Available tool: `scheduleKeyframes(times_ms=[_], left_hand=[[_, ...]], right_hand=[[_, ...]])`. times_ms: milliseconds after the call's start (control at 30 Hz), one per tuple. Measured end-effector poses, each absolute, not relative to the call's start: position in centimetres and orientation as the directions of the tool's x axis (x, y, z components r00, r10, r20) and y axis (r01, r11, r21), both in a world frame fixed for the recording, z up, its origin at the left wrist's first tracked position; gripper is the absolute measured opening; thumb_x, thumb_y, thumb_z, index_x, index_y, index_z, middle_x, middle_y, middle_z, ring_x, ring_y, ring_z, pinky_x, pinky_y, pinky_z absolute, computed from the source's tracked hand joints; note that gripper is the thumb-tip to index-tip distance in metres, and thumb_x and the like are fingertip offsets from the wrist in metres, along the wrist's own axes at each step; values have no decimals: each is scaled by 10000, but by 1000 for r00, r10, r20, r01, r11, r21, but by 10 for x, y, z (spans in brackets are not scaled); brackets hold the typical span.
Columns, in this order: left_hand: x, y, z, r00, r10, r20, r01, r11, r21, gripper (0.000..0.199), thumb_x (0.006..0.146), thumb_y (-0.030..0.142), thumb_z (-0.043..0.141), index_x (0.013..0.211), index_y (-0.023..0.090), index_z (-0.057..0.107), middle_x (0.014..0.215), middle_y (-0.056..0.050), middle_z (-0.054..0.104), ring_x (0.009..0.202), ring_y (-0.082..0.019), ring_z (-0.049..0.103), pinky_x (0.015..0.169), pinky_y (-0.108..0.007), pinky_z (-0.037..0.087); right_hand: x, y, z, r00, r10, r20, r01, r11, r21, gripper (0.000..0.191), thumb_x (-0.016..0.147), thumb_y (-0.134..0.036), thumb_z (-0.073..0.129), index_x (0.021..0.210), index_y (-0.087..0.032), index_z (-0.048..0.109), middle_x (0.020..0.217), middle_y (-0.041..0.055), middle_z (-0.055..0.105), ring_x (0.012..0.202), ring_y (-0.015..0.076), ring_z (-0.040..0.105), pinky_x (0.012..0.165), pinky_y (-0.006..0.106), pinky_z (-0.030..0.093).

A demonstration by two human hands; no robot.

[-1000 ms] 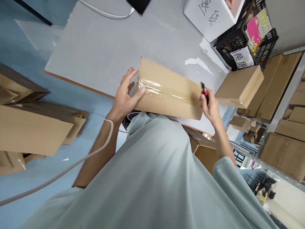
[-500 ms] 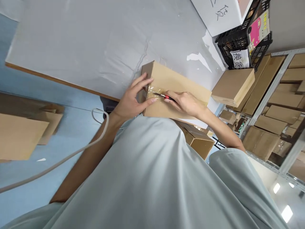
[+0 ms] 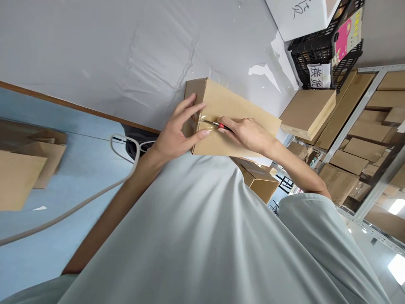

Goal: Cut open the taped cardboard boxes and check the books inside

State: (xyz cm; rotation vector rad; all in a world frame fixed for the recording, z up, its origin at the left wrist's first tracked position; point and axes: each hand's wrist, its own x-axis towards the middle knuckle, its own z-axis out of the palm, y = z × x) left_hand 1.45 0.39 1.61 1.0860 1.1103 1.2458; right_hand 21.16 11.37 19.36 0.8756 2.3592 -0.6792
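A closed brown cardboard box [image 3: 234, 103] lies on the grey-covered table, with clear tape [image 3: 205, 118] across its left end. My left hand [image 3: 177, 131] grips that end, the thumb on the top face and the fingers spread around the end edge. In my right hand [image 3: 248, 133] is what looks like a pair of scissors [image 3: 221, 125], with red-and-black handles and the blades together. Their point touches or nearly touches the tape, between my left thumb and fingers. The right palm rests over the box top; part of the handles is hidden by my fingers.
Another cardboard box [image 3: 308, 112] sits right of mine. Behind it stand a black plastic crate [image 3: 311, 55] and a white box [image 3: 297, 19]. Shelves of cartons [image 3: 360, 156] line the right side. A pale cable [image 3: 79, 202] loops by my left arm. An open carton [image 3: 261, 181] is below the table.
The scissors' tip has shifted slightly left along the tape, with my right hand following. My left hand keeps its hold. The camera view has turned a little.
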Motion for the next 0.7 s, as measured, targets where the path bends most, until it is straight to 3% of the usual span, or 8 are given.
scheduleKeyframes(times_ms=[167, 500, 600, 700], left_hand=[[11, 1, 19, 27, 1000, 11, -50, -9, 999, 851, 974, 825, 780, 1666, 359, 613, 1858, -97, 433, 1739, -433, 391, 1427, -619, 373], [11, 2, 13, 6, 1000, 1, -11, 0, 1000, 866, 928, 840, 828, 1658, 421, 624, 1834, -70, 476, 1728, -430, 414, 1397, -626, 435], [9, 2, 10, 29, 1000, 2, 3, -2, 1000, 943, 931, 852, 815, 1704, 364, 582, 1857, -105, 443, 1751, -420, 373, 1362, -614, 487], [10, 2, 7, 11, 1000, 11, -8, -11, 1000, 1048, 933, 865, 804, 1728, 232, 546, 1848, -187, 441, 1745, -432, 376, 1342, -642, 499]], right_hand=[[189, 114, 210, -540, 409, -736, 709, 692, -136, 398, 1276, -454, 304, 1362, -226, 618, 1005, 78, 820, 874, 278, 778, 812, 317, 458], [162, 114, 226, -451, 409, -793, 678, 735, -7, 355, 1232, -281, 431, 1536, -179, 583, 1194, 165, 854, 1091, 339, 804, 933, 388, 510], [172, 113, 221, -492, 428, -758, 661, 750, -5, 391, 1229, -350, 466, 1546, -163, 599, 1218, 190, 852, 1138, 346, 800, 953, 402, 524], [203, 114, 219, -494, 451, -744, 655, 756, 23, 422, 1225, -369, 466, 1558, -162, 622, 1212, 201, 857, 1138, 345, 801, 945, 412, 531]])
